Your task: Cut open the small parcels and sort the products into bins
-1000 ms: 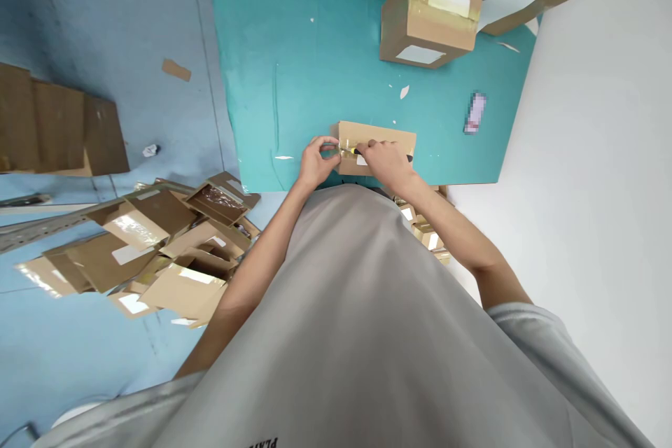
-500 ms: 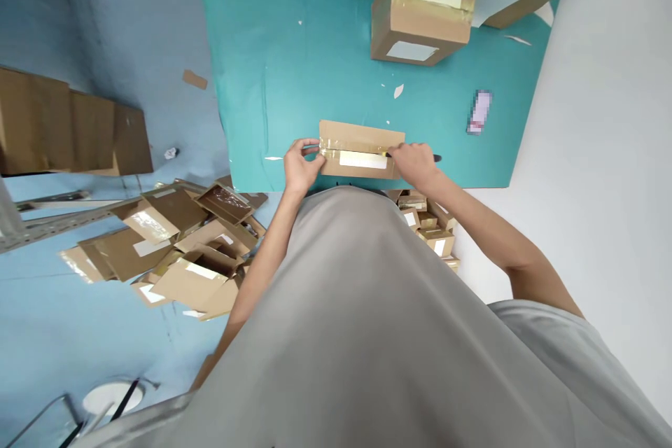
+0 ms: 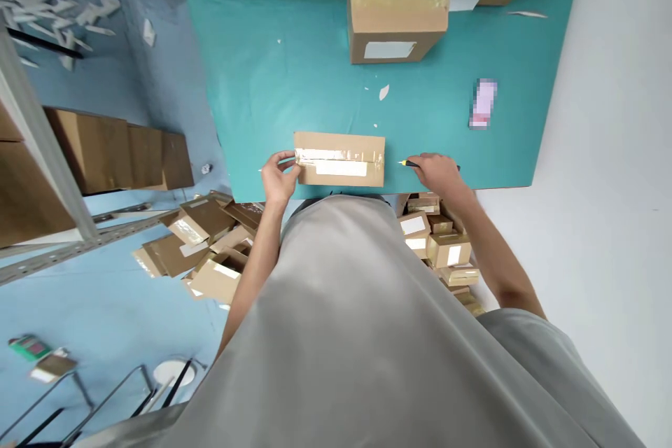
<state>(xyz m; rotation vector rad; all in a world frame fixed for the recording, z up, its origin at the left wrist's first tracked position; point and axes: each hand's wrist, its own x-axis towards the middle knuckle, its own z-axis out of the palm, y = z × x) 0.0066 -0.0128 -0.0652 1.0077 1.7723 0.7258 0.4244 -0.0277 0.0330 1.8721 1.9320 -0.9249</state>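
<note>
A small flat cardboard box [image 3: 340,157], taped along its top and carrying a white label, lies at the near edge of the teal table [image 3: 283,77]. My left hand [image 3: 279,176] grips the box's left end, fingers curled round it. To the right of the box, clear of it, my right hand [image 3: 439,171] is closed on a thin dark cutter [image 3: 412,164] whose yellow tip points toward the box.
A bigger taped box [image 3: 396,3] stands at the table's far side, with flat cardboard behind it. A small pink item [image 3: 483,103] lies at the right. Opened boxes [image 3: 202,245] litter the blue floor at left; small boxes [image 3: 444,248] are piled under my right arm.
My right hand drew the cutter rightward along the tape seam and off the box's right end. My left hand kept holding the left end. The view shifted, showing more floor.
</note>
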